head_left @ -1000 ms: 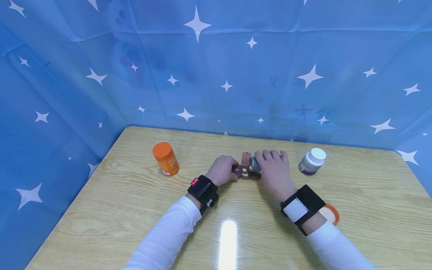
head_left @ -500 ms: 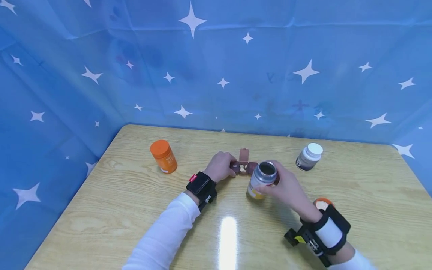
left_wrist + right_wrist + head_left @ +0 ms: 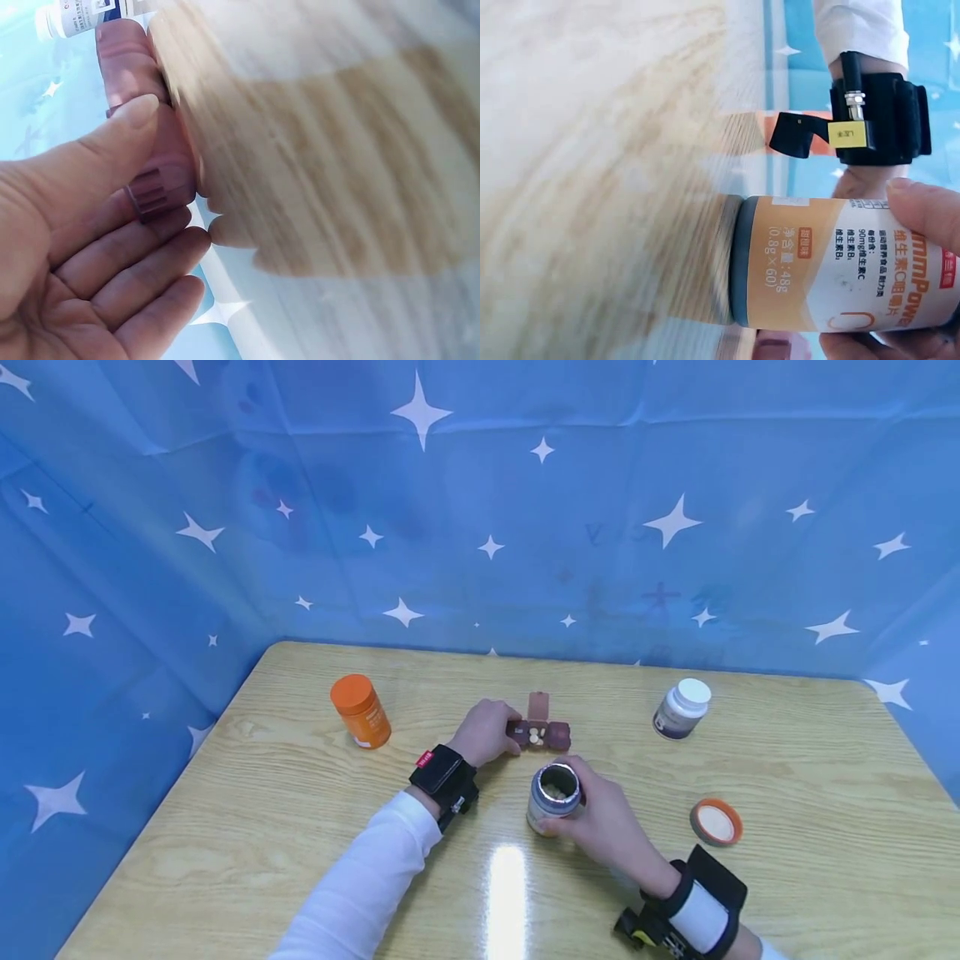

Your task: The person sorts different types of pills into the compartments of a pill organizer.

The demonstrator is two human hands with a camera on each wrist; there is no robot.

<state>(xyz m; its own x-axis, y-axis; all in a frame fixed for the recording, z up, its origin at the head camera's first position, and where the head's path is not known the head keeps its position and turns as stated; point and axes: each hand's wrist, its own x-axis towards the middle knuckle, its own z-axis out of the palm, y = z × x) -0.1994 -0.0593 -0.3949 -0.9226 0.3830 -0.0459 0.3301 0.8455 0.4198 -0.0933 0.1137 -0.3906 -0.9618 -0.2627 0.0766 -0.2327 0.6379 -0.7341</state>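
A reddish-brown pill box (image 3: 557,736) lies on the table, its middle lid raised and several pale tablets in that compartment. My left hand (image 3: 483,732) pinches its left end; in the left wrist view the thumb lies over the box (image 3: 176,150) with fingers beneath. Nearer to me, my right hand (image 3: 606,820) grips an uncapped vitamin C tablet bottle (image 3: 537,815) with thumb and fingers around its side. The bottle is upright, tablets showing inside its silvery mouth. In the right wrist view, the orange-and-white label of the bottle (image 3: 817,262) shows, its dark base right at the tabletop.
An orange bottle (image 3: 362,712) with its cap on stands at the left. A white-capped bottle (image 3: 681,710) stands back right. An orange-rimmed cap (image 3: 716,822) lies inside up beside my right forearm. Blue star-printed cloth (image 3: 480,510) hangs behind the wooden table (image 3: 262,793).
My right hand has brought the bottle from tilted over the pill box to upright, nearer to me and lower. The loose cap now shows fully. My left hand stays on the box.
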